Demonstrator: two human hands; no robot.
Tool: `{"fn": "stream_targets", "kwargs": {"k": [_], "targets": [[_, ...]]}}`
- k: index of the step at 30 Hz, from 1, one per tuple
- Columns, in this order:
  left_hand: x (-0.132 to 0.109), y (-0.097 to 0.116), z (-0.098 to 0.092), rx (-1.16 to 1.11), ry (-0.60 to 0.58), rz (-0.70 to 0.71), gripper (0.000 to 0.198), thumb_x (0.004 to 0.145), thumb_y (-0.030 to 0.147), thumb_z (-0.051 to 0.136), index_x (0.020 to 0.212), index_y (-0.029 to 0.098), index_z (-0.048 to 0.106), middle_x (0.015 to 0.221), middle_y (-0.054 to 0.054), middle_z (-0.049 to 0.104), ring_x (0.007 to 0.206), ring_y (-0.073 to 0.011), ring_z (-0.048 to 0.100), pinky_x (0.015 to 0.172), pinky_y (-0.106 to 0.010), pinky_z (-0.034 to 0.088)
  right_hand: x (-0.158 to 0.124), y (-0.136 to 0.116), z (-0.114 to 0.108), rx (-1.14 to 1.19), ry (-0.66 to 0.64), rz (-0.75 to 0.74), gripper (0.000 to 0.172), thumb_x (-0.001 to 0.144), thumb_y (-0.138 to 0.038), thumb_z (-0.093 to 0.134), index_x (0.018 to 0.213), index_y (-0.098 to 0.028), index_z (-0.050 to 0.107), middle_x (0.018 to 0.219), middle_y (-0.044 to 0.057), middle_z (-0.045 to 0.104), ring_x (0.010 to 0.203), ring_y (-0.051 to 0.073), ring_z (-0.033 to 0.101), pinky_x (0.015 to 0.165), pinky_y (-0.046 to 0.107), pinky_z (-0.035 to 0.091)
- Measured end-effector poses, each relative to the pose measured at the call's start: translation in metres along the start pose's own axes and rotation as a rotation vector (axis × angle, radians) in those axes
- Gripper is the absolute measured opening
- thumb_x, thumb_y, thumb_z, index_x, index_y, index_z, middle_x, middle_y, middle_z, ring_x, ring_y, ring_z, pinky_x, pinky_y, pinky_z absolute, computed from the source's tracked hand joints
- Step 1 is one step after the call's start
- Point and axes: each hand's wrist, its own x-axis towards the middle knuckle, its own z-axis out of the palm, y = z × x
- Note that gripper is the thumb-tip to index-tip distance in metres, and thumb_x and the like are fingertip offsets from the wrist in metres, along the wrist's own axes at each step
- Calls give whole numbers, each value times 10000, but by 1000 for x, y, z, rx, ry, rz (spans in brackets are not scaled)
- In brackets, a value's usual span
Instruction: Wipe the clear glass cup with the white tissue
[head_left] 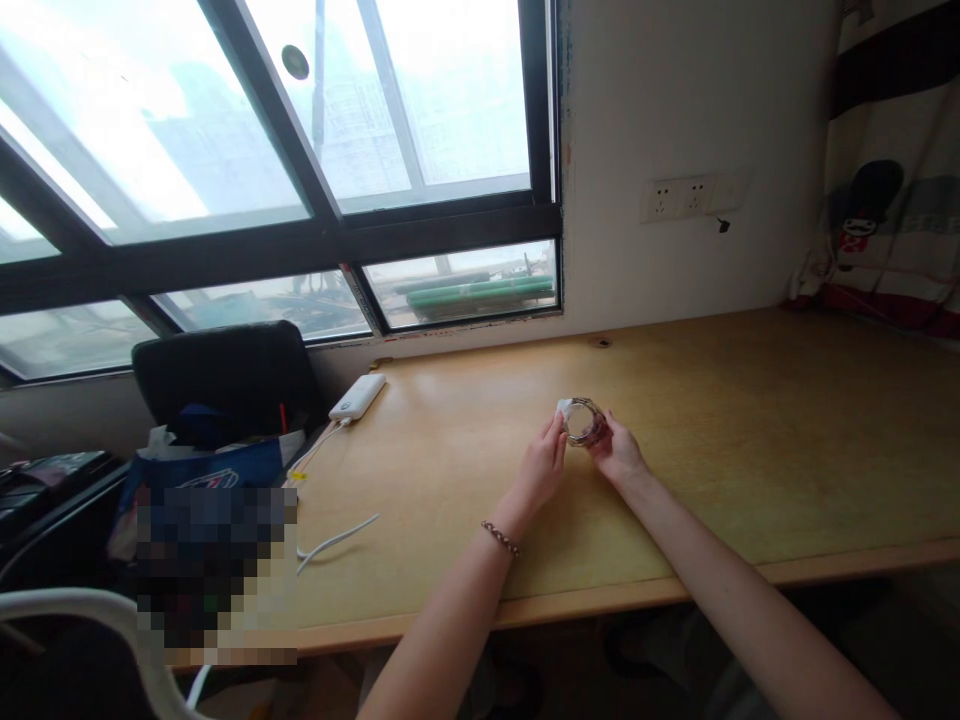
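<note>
— Holding what, and where?
— Gripping a small glass [586, 425] between left hand [541, 466] and right hand [619, 453], just over the middle of the desk [757, 450]; pressing a white tissue [564, 407] to its left rim.
— Finished?
— Probably mid-wipe; cannot tell how much remains.

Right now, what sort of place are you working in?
Probably a bedroom or dorm study corner: a long wooden desk under a big window, wall sockets above it, a power bank with its cable at the left. The left hand and right hand hold a small clear round object.
</note>
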Motion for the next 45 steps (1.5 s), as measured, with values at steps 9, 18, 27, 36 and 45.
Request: {"fn": "stream_targets", "kwargs": {"k": [9, 18, 27, 36, 45], "targets": [[-14, -2, 23, -103, -156, -65, 613, 871, 361, 322, 1375, 130, 63, 1440, -109, 93, 1314, -206, 96, 1087, -382, 130, 18, -6, -15, 66, 21, -73, 243, 850, -173, 419, 641, -185, 543, 541, -40, 622, 491, 92, 576, 536, 214, 501], [-22, 14, 20, 29, -326, 32, 772, 840, 416, 372, 1358, 143, -130, 1394, -108, -251, 1286, -248, -138, 1071, -422, 120, 18, -5, -15, 55, 14, -76, 236, 853, -206, 397, 685, -185, 562, 589, -22, 636, 565, 118, 601, 608, 256, 519], [-17, 31, 14, 310, -325, 200, 724, 819, 504, 360, 1377, 171, 39, 1440, -107, -66, 1299, -247, -113, 1067, -463, 87, 11, -5, -13, -2, 7, 15, 248, 848, -254, 398, 685, -174, 566, 598, 14, 640, 611, 147, 622, 700, 288, 516], [-14, 37, 8, 407, -339, 255, 695, 814, 534, 338, 1372, 188, 109, 1445, -78, 55, 1320, -208, 0, 1072, -413, 86, -4, -2, -6, -112, -25, 188, 303, 838, -357, 387, 754, -148, 589, 691, 73, 666, 708, 200, 642, 735, 365, 510], [-10, 30, 7, 434, -275, 265, 606, 835, 481, 341, 1356, 204, 201, 1439, -79, 113, 1319, -219, 70, 1064, -413, 112, -4, 3, -9, -109, -152, 254, 382, 847, -378, 336, 810, -123, 618, 794, 109, 674, 779, 199, 640, 737, 335, 505]]}}
